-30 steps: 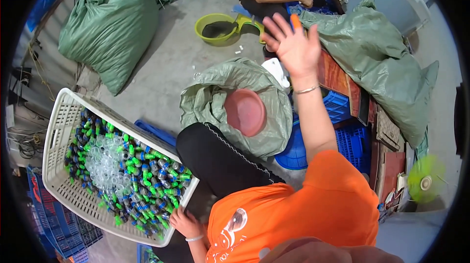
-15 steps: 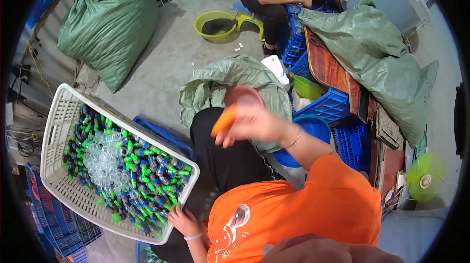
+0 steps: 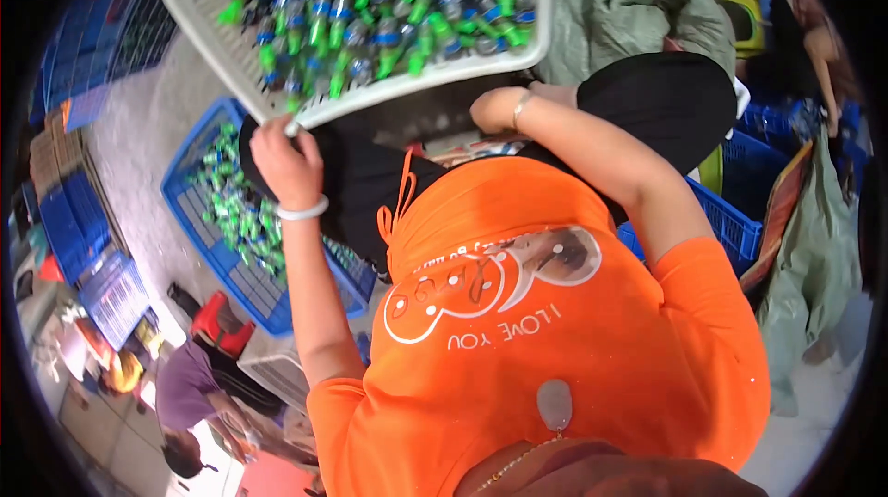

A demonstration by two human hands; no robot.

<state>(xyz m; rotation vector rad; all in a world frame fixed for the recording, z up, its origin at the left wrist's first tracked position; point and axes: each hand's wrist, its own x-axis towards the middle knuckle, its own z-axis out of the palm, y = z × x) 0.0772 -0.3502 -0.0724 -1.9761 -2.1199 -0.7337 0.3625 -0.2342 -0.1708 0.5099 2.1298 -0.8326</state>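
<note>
A white plastic basket [image 3: 425, 76], slatted along its side, holds many small clear bottle-like pieces with green tops and blue bands [image 3: 370, 21]. My left hand [image 3: 289, 162] is at its near left corner, fingers curled over the rim. Below the basket's near right side, by my lap, is my right hand [image 3: 499, 110], closed; its fingertips are hidden, so what it grips cannot be made out. My black-trousered knee [image 3: 657, 109] sticks out beside it.
A blue crate [image 3: 199, 141] with more green-topped pieces stands on the floor at left. An open green woven sack [image 3: 592, 21] lies beyond my knee. Blue crates [image 3: 740, 229] and a sack [image 3: 805, 266] are at right. Another person [image 3: 190, 386] is at lower left.
My view has swung down and left. My right hand, raised and blurred with something orange at its fingers, has dropped to my lap. My left hand stays at the basket's edge, now at its corner.
</note>
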